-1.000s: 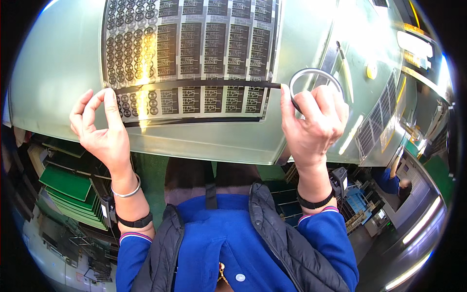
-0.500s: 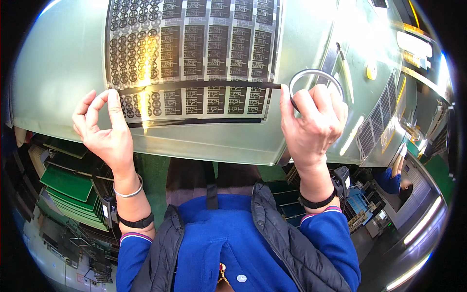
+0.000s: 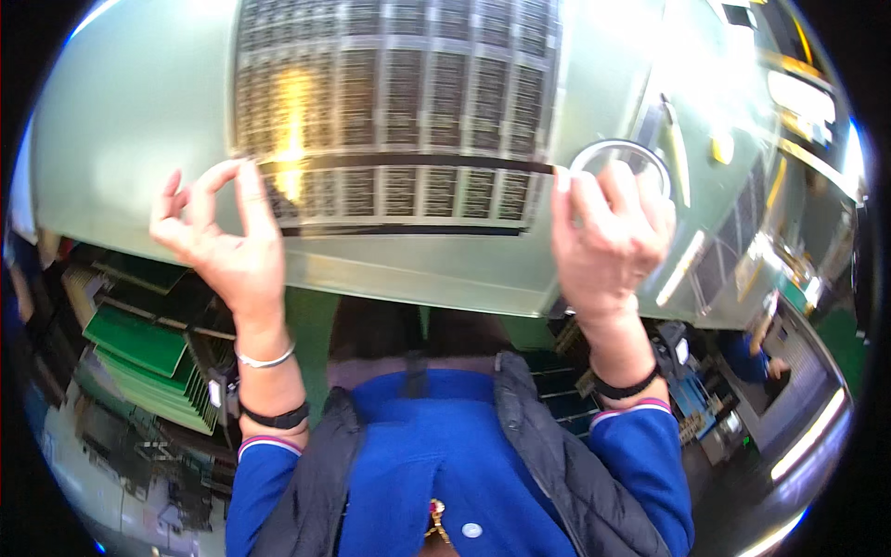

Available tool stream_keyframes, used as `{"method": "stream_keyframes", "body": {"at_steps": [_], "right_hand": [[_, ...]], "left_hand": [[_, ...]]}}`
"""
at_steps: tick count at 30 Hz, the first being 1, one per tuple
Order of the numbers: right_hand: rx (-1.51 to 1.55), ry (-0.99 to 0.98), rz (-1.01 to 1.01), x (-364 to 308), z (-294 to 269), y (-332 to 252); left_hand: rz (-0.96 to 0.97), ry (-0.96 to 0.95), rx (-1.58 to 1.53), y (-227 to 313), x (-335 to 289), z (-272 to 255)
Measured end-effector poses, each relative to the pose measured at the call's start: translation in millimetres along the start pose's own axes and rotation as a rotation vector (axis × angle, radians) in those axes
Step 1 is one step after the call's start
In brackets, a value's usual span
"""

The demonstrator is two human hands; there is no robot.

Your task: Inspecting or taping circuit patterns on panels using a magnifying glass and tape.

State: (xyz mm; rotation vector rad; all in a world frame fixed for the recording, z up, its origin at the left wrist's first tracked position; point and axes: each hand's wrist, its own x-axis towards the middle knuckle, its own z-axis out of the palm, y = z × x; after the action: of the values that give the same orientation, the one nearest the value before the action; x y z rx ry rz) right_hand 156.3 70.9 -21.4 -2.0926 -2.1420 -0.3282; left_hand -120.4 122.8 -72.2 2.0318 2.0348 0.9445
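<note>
A strip of black tape (image 3: pixel 418 161) runs stretched between my hands, across the lower part of a patterned film sheet (image 3: pixel 394 102) on the glass-like tabletop. The sheet carries rows of dark printed blocks, blurred now. Between thumb and forefinger my left hand (image 3: pixel 237 246) pinches the strip's left end, the other fingers loosely curled. My right hand (image 3: pixel 614 237) is closed on the tape roll (image 3: pixel 620 146), a ring partly hidden behind the knuckles, with its thumb at the strip's right end. Another black strip (image 3: pixel 408 230) lies along the sheet's near edge.
A pale, slim tool (image 3: pixel 676 148) and a small yellow object (image 3: pixel 722 147) lie right of the roll. A dark gridded sheet (image 3: pixel 729 251) is farther right. Green boards (image 3: pixel 139 339) stand stacked below left. Another person in blue (image 3: pixel 750 360) is at far right.
The whole view has shifted, so sheet, table and both hands appear farther right and the picture is more blurred. The tape strip looks straighter between my hands, which keep their grips.
</note>
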Motion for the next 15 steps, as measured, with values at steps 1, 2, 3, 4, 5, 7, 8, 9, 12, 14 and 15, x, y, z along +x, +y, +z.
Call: {"method": "stream_keyframes", "body": {"at_steps": [1,2,3,4,5,7,8,9,12,14,15], "right_hand": [[-0.016,0.018,0.004,-1,-1,2],[-0.042,0.008,-0.032,0,-3,3],[-0.089,-0.017,-0.017,-3,-5,4],[-0.101,-0.005,-0.022,-1,-5,6],[-0.117,-0.025,-0.022,-1,-8,7],[-0.115,-0.036,-0.020,-1,-9,5],[-0.103,-0.046,-0.021,-1,-8,5],[-0.095,-0.057,-0.023,-1,-7,5],[-0.099,-0.048,-0.019,-2,-6,7],[-0.074,-0.031,-0.027,-2,-4,8],[-0.047,-0.013,-0.037,-2,-4,9]], "left_hand": [[0.018,0.016,0.047,6,4,4],[0.068,-0.014,0.105,7,8,1],[0.017,0.006,-0.007,8,6,9],[-0.001,-0.009,-0.060,7,4,9],[-0.033,0.008,-0.095,8,3,10],[-0.055,0.034,-0.116,6,1,6],[-0.058,0.032,-0.168,4,-1,4],[-0.062,0.030,-0.224,3,-4,2],[0.298,-0.353,0.046,14,-18,-2],[0.288,-0.426,0.155,22,-20,-9],[0.275,-0.496,0.266,26,-22,-10]]}}
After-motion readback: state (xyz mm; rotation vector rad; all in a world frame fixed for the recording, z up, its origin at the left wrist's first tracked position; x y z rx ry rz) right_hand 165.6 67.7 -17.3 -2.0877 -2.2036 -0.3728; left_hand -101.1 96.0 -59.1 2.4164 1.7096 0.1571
